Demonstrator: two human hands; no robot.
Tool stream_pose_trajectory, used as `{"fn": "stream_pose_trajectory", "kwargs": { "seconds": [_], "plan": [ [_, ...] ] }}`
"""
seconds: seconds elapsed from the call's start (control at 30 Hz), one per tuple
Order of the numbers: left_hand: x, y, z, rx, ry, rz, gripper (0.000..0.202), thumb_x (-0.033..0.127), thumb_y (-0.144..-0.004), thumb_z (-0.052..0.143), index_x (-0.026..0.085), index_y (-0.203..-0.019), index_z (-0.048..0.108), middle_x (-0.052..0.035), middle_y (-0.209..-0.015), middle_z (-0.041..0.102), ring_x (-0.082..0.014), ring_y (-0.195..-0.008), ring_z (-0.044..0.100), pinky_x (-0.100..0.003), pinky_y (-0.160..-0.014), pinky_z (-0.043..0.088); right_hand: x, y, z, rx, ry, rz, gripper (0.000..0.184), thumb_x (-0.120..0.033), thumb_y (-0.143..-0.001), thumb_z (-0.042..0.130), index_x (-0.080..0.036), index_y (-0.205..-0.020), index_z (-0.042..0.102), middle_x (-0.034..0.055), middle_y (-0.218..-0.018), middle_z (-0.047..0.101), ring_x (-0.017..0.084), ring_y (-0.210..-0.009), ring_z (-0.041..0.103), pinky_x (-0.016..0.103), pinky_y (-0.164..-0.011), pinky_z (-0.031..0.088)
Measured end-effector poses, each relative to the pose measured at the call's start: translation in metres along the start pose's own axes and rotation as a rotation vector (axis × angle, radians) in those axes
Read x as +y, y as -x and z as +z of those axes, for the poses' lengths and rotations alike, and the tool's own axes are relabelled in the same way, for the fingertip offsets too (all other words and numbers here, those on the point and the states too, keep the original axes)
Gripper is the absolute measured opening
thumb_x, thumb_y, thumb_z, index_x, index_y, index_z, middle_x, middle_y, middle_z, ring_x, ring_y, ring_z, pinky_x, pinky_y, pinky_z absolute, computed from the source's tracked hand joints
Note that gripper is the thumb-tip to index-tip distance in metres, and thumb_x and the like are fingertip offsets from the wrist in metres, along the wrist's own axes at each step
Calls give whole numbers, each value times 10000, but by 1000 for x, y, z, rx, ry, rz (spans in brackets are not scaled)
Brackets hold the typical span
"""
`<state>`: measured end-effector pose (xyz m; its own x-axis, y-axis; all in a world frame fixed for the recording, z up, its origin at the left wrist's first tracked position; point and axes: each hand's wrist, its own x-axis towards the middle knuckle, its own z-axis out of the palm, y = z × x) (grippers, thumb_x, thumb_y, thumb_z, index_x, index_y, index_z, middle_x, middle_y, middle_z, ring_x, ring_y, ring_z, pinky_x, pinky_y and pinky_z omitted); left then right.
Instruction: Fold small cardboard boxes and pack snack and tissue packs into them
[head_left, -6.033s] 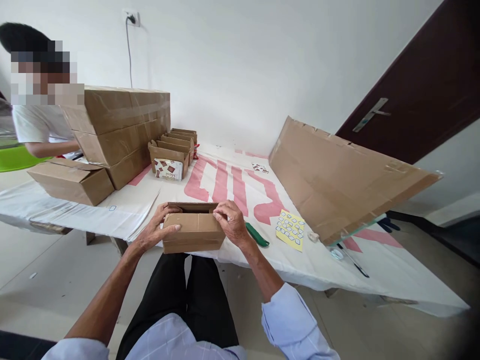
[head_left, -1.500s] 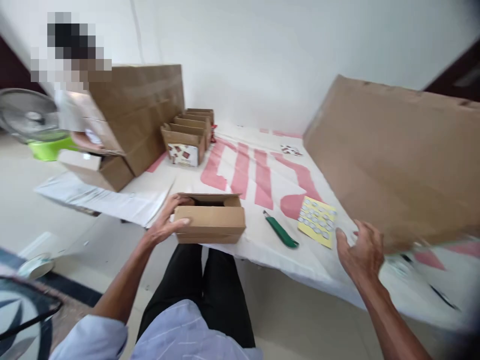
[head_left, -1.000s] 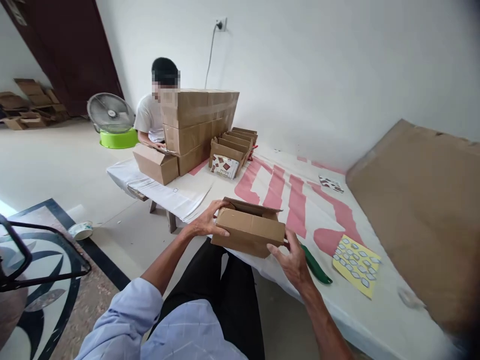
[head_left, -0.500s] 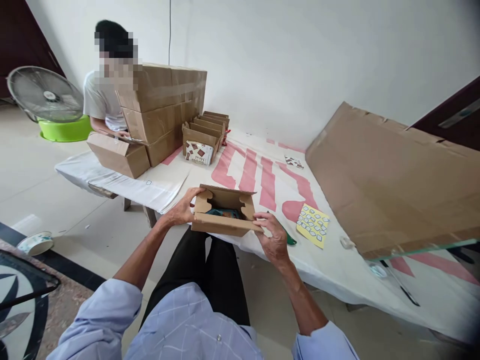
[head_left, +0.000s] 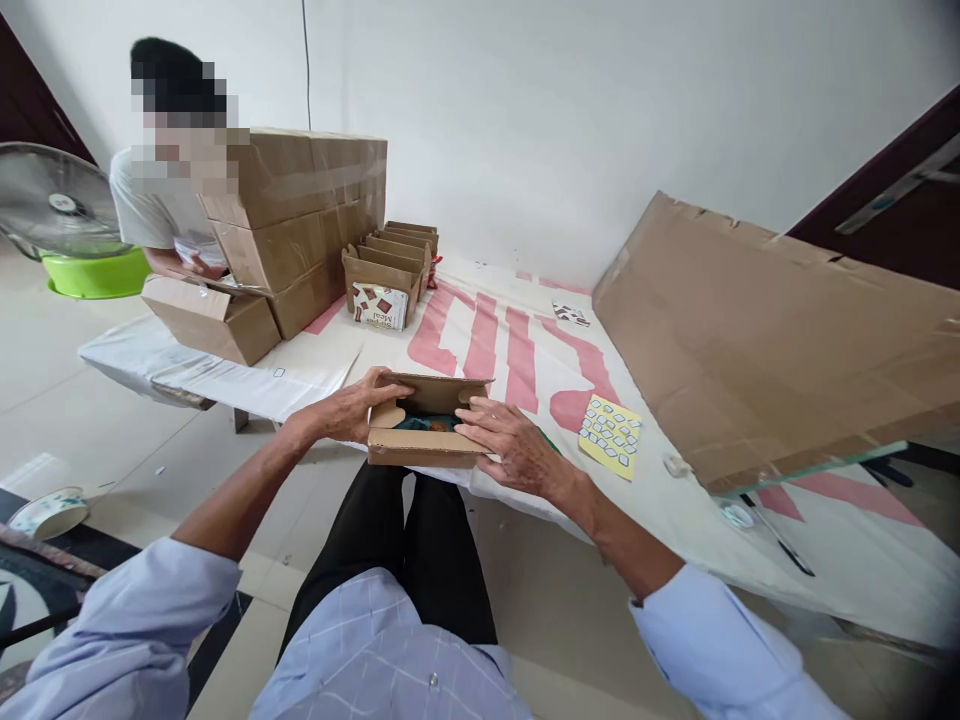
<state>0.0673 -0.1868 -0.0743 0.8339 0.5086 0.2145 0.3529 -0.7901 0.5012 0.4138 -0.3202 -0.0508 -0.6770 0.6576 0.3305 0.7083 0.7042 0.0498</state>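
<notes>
An open cardboard box (head_left: 427,452) rests at the table's near edge, just above my lap. Inside it lies a dark teal packet (head_left: 424,423) with an orange patch, partly covered by my fingers and the flaps. My left hand (head_left: 352,405) grips the box's left end, its thumb laid over the side flap. At the right end, my right hand (head_left: 510,445) holds the box with its fingers across the right flap and the opening. Behind my right hand, a green object (head_left: 551,440) is mostly hidden.
Left stand stacked cartons (head_left: 300,230), a smaller carton (head_left: 217,318) and a co-worker (head_left: 154,205). Several open boxes (head_left: 386,270) with printed packets line the table (head_left: 487,480). A yellow sticker sheet (head_left: 611,435) and a large cardboard panel (head_left: 780,340) are at right.
My right hand has moved from the box's right corner inward over the right flap. My left thumb now reaches over the left flap. Both side flaps fold further inward. The view has shifted slightly right.
</notes>
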Motion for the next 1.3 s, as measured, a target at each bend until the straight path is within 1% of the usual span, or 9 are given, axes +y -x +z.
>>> {"fn": "stream_pose_trajectory", "kwargs": {
  "seconds": [0.17, 0.3, 0.43, 0.6, 0.77, 0.9, 1.03, 1.13, 1.3],
  "plan": [
    [24, -3, -8, -148, -276, -196, 823, 344, -794, 908, 343, -1565, 623, -174, -1633, 373, -375, -1186, 721, -554, -1024, 649, -2, -10, -17, -151, 103, -69, 469, -298, -912, 840, -136, -1345, 754, 214, -1497, 702, 435, -1540, 537, 621, -1227, 488],
    [46, -6, -7, -201, -376, -248, 928, 387, -814, 909, 409, -1652, 512, -167, -1642, 352, -431, -1349, 642, -585, -1079, 611, -5, -4, -28, -121, 176, -84, 441, -392, -913, 871, -114, -1235, 755, 230, -1374, 702, 431, -1487, 564, 593, -1234, 490],
    [58, -8, -5, -222, -395, -301, 938, 406, -806, 926, 405, -1649, 512, -162, -1560, 426, -415, -1318, 655, -572, -1096, 593, -5, 6, -36, -67, 233, -65, 377, -421, -923, 861, -132, -1136, 745, 224, -1313, 680, 411, -1363, 610, 569, -1158, 538],
    [64, -7, -6, -155, -363, -326, 1002, 384, -791, 952, 416, -1675, 480, -159, -1707, 303, -405, -1335, 652, -543, -1097, 589, 3, 10, -42, -68, 253, -47, 258, -402, -946, 839, -168, -972, 734, 167, -1126, 685, 345, -1099, 624, 497, -963, 566],
    [72, -4, -9, -46, -501, -250, 753, 386, -818, 928, 371, -1523, 662, -180, -1560, 485, -486, -1371, 580, -651, -1061, 573, 12, -5, -43, -176, 243, -9, 274, -418, -1010, 773, -160, -918, 755, 157, -1065, 693, 313, -1038, 572, 458, -928, 502],
    [65, 1, -10, 52, -480, -148, 483, 405, -909, 807, 361, -1387, 745, -144, -1500, 596, -469, -1378, 584, -690, -1133, 525, 18, -13, -41, -244, 195, 43, 307, -421, -1074, 692, -172, -917, 780, 120, -984, 686, 300, -1031, 543, 447, -909, 458],
    [46, -5, -11, -37, -286, 112, 434, 492, -967, 671, 352, -1369, 754, -86, -1641, 592, -430, -1524, 523, -665, -1247, 455, 22, -15, -36, -235, 172, 40, 345, -429, -1096, 665, -162, -914, 786, 107, -986, 683, 296, -1076, 534, 448, -916, 445],
    [36, -17, -9, -118, -250, 133, 511, 494, -944, 645, 355, -1429, 729, -83, -1626, 630, -448, -1554, 499, -682, -1226, 454, 22, -14, -32, -191, 186, 20, 363, -421, -1116, 616, -149, -952, 792, 106, -991, 687, 304, -1101, 532, 473, -928, 447],
    [38, -28, -6, -245, -367, 120, 545, 411, -902, 648, 318, -1435, 710, -111, -1444, 728, -432, -1445, 569, -602, -1129, 514, 23, -8, -25, -150, 211, 6, 390, -427, -1130, 593, -142, -946, 784, 90, -953, 668, 288, -1089, 538, 472, -933, 460]
  ]
}}
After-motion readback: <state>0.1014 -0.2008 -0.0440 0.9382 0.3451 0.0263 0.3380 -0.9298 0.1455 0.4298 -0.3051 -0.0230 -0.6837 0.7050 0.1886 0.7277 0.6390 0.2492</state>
